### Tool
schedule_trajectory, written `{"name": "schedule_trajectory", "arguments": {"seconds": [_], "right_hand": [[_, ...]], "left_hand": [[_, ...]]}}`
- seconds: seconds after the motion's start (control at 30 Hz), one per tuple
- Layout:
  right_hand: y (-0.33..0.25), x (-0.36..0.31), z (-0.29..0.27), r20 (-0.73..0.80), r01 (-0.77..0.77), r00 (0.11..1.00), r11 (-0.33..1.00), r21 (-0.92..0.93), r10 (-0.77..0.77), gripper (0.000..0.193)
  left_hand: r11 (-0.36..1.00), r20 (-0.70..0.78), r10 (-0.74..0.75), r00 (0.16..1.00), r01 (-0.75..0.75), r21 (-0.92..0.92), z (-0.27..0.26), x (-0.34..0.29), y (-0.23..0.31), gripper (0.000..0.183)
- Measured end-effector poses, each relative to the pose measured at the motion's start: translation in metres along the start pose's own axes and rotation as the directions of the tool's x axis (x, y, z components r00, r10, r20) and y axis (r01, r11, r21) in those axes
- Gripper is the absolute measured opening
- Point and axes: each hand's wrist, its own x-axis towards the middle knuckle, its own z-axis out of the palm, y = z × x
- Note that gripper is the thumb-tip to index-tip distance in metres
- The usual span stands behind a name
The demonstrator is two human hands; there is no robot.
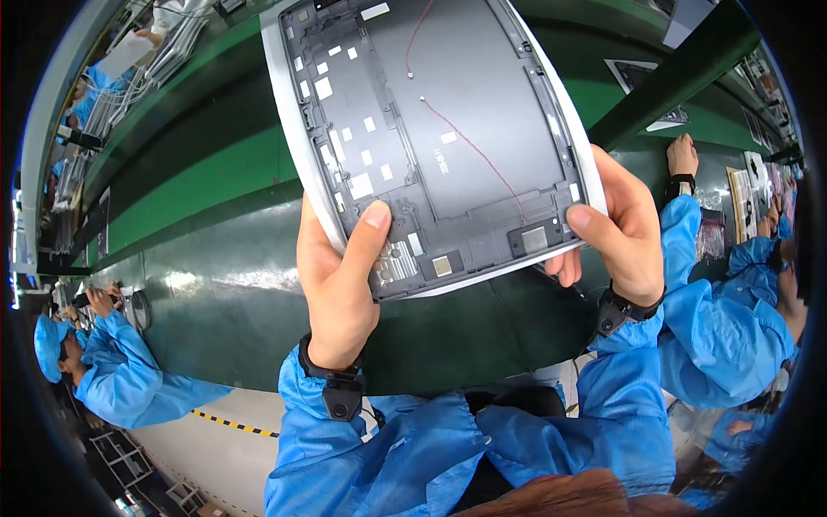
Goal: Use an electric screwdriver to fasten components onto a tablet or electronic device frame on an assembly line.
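Observation:
A grey tablet back housing (482, 95) is held up over the bench, its inner side facing me and tilted. White stickers dot its left part, and two thin red wires with small white plugs lie across its middle. My left hand (340, 267) grips the lower left corner, thumb on the inner face beside a ribbed silver patch. At the lower right corner my right hand (624, 228) holds the edge, thumb on top and fingers underneath. Below the right hand a dark, thin object shows in part; its kind I cannot make out. Both wrists wear black straps with small cameras.
The green workbench (215, 284) runs across, with a green shelf edge and a slanting green post (672, 73) beyond. Co-workers in blue smocks sit at left (129, 370) and right (724, 319). Another tablet part (633, 76) rests at the far right.

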Motion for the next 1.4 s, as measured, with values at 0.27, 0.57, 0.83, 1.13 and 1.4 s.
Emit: {"name": "schedule_trajectory", "arguments": {"seconds": [0.27,0.57,0.83,1.13,1.4], "right_hand": [[0.000,-0.006,-0.001,-0.036,0.018,0.999,1.000,-0.001,-0.018,0.067],[0.000,-0.004,0.003,-0.102,-0.046,0.994,0.998,-0.030,0.042,0.074],[0.003,-0.004,0.003,-0.139,-0.042,0.990,0.997,-0.059,0.033,0.077],[0.000,-0.007,0.004,-0.179,-0.070,0.982,0.994,-0.080,0.055,0.077],[0.006,-0.005,0.000,-0.130,-0.024,0.991,0.997,-0.068,0.015,0.079]], "left_hand": [[1.000,-0.004,-0.001,1.000,0.001,0.010,0.005,-0.007,0.002,0.045],[0.999,0.002,0.026,1.000,-0.026,0.037,0.002,-0.009,0.003,0.046],[0.999,0.064,0.035,0.997,-0.033,-0.028,-0.003,-0.010,0.001,0.051],[0.998,0.060,0.037,0.998,-0.034,-0.051,0.000,-0.012,0.002,0.050],[0.989,-0.045,0.103,0.994,-0.098,0.115,0.004,-0.018,0.005,0.055]]}}
